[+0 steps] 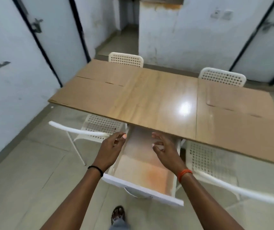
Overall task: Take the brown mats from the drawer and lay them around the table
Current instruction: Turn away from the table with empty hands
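Note:
A white drawer (141, 190) stands pulled out from under the near edge of the wooden table (162, 103). Its pale bottom shows an orange stain, and I see no mat inside. My left hand (112, 146) hovers over the drawer's left wall with relaxed fingers and holds nothing. Over the drawer's inner part, my right hand (163, 147) has spread fingers and is also empty. Brown mats lie flat on the table: two at the left end (89, 95) (109, 71), two at the right end (239, 97) (242, 131).
White perforated chairs stand around the table: two on the far side (126, 59) (222, 77), one near left (99, 127), one near right (211, 160). White walls and black-framed doors close in the room. My sandalled foot (118, 213) stands on the tiled floor below the drawer.

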